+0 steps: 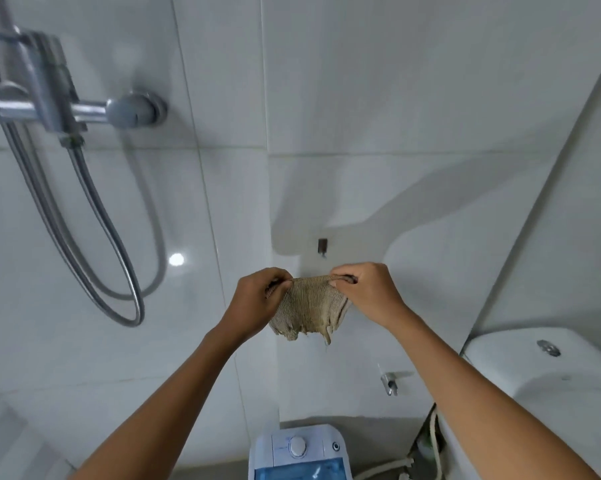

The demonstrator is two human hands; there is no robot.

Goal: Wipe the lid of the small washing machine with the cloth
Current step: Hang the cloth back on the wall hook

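Observation:
A beige, worn mesh cloth hangs in front of the white tiled wall, held up by its top edge. My left hand pinches its left corner and my right hand pinches its right corner. A small dark wall hook sits just above the cloth. Far below, at the bottom edge of the view, stands the small washing machine, white with a round dial and a translucent blue lid, only partly in view.
A chrome shower mixer with looping metal hoses is on the left wall. A white toilet cistern stands at the right. A small wall tap and a hose sit between cistern and machine.

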